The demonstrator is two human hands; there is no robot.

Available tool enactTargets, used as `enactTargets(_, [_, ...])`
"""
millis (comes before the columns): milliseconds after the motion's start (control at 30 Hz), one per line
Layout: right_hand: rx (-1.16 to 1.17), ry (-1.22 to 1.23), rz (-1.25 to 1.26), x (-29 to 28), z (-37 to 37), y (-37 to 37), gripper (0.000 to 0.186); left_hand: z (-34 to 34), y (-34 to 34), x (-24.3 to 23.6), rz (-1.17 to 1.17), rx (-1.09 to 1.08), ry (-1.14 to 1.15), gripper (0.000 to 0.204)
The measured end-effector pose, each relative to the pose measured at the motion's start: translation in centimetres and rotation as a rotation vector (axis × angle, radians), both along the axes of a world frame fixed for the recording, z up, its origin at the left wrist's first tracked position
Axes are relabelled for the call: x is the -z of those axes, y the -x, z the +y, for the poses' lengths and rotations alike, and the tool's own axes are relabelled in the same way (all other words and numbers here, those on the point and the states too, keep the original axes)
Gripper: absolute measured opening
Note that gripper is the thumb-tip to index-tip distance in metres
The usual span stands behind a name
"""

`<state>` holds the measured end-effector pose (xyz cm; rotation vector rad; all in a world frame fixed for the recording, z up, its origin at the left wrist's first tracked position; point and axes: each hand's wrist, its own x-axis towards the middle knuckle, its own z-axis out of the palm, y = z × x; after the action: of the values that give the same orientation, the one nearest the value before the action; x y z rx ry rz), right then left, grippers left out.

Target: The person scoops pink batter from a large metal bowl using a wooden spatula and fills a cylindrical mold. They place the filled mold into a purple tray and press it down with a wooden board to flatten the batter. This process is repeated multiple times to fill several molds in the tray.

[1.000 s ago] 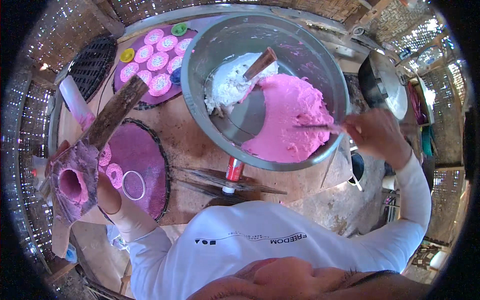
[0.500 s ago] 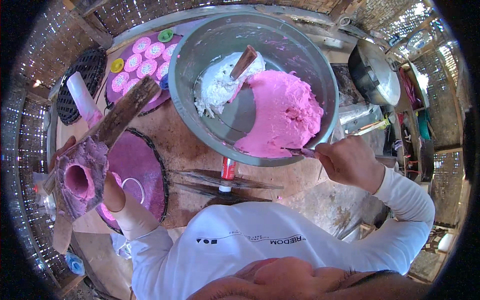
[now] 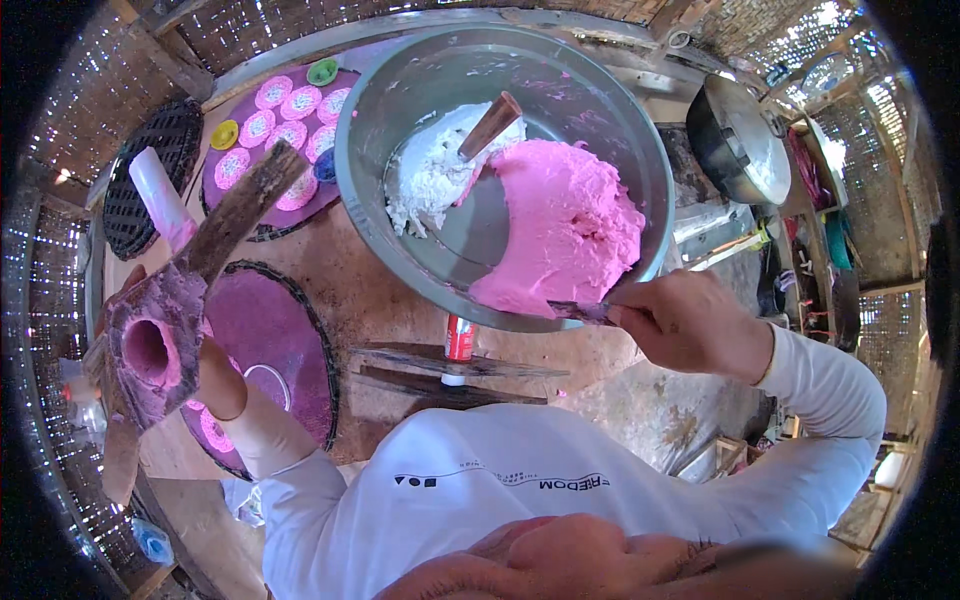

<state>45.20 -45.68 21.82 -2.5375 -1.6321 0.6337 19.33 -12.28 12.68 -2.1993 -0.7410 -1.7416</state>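
A large grey-green basin (image 3: 358, 205) holds a big mound of soft pink dough (image 3: 570, 225) and a smaller white lump (image 3: 425, 190) with a wooden paddle (image 3: 491, 126) stuck upright in it. My right hand (image 3: 690, 325) is closed round a flat spatula (image 3: 578, 311), its blade against the pink dough at the basin's near rim. On the left, my left hand (image 3: 222, 382) grips a wooden press (image 3: 180, 295) with a pink-smeared round hole facing up; the press hides most of my fingers. A white cylinder (image 3: 158, 195) lies beyond the press.
Pink-and-white lacy rounds (image 3: 300, 103) and small coloured lids (image 3: 225, 134) lie on a far purple tray. Another purple round tray (image 3: 280, 320) with a white ring is near my left forearm. Wooden sticks (image 3: 470, 365) and a red tube (image 3: 459, 338) lie before me. A lidded pot (image 3: 740, 140) stands right.
My right hand and the spatula have shifted a little left along the basin's near rim. The press in my left hand has barely moved.
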Motion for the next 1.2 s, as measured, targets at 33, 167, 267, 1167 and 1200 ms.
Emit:
enactTargets(33, [0.02,-0.032,0.047,0.1,0.3,-0.1,0.015,0.1,0.0,0.2,0.004,-0.006,0.002,0.037])
enactTargets(167, [-0.032,0.104,-0.292,-2.8,1.4,0.0,0.016,0.5,0.5,0.5,0.017,-0.036,-0.002,0.037])
enactTargets(267, [-0.136,0.283,-0.448,-3.2,0.1,-0.2,0.015,1.3,1.3,0.7,0.076,-0.115,-0.03,0.037])
enactTargets(1167, [-0.618,-0.2,-0.502,11.9,6.3,-0.3,0.006,0.2,-1.6,0.3,-0.076,0.083,0.231,0.044])
enactTargets(1200, [-0.604,-0.135,-0.526,11.4,7.0,-0.9,0.005,0.9,-1.6,0.5,-0.229,0.273,0.237,0.042])
